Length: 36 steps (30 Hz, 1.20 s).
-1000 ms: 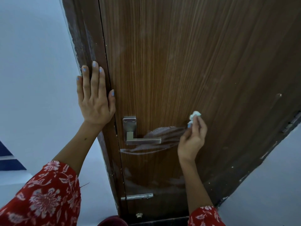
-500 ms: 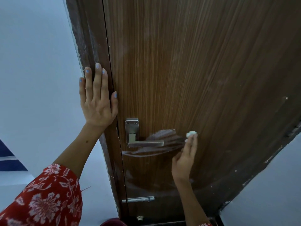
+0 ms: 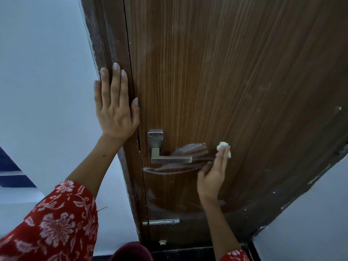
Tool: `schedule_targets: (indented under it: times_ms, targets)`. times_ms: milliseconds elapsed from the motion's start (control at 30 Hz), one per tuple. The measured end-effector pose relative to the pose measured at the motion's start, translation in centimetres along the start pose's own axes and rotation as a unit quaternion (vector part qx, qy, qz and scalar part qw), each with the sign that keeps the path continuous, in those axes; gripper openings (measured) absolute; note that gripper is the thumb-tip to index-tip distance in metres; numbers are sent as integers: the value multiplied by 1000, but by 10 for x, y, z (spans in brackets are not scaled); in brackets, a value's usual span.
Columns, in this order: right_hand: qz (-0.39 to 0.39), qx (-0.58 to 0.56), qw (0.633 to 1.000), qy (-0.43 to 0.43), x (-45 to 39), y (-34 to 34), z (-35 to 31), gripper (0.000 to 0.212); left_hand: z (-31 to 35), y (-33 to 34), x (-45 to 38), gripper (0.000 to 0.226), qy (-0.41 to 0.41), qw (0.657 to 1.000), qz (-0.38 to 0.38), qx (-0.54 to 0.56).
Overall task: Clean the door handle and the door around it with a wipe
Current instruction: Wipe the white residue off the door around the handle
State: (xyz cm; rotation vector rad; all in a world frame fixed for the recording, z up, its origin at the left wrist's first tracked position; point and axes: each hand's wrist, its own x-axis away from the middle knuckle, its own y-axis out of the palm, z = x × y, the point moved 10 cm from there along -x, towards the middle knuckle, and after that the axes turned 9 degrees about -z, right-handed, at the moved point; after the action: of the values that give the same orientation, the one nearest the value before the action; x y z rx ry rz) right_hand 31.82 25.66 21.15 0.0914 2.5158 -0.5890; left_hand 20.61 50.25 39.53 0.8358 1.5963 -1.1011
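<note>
On the head view, only one camera: wooden door fills the frame, metal door handle low at its left edge. Lever's long axis runs horizontal, free end pointing right, away from the frame edge; its backplate stands vertical above the pivot. Right hand pinches a small balled white wipe at the fingertips, pressed to the door just right of the lever's tip, apart from the metal. Wet smear sits behind and below the lever. Left hand lies flat, fingers straight, on the dark door frame, thumb at the door's edge, gripping nothing. Red floral sleeve at bottom left; slide bolt lower on the door.

Step in hand looks like wiping the panel beside the handle. To do it well: overlapping strokes along the lever's line, firm fingertip pressure, then wrap the wipe round the lever and backplate, which look untouched. Left palm should brace so the door doesn't swing.
</note>
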Motion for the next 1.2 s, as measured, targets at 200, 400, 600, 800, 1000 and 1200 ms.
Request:
schedule_targets:
  times_ms: [200,400,600,800,1000,1200]
  targets:
    - [-14,-15,999,37,13,3,16,81,0,0,-1,56,-2,1000,1,4]
    - [-53,17,997,-45,21,25,-13,79,-1,2,-1,56,-3,1000,-3,4]
    - [-34,17,999,-18,17,20,-6,84,-1,2,-1,56,-5,1000,-1,4]
    - [-91,121,980,-125,15,36,-31,85,-2,2,0,57,-3,1000,0,7]
    - [-108,159,972,-137,13,39,-34,80,-1,2,0,57,-1,1000,1,9]
    - [-120,155,978,-73,20,42,-14,92,-1,2,-1,56,-5,1000,-3,7]
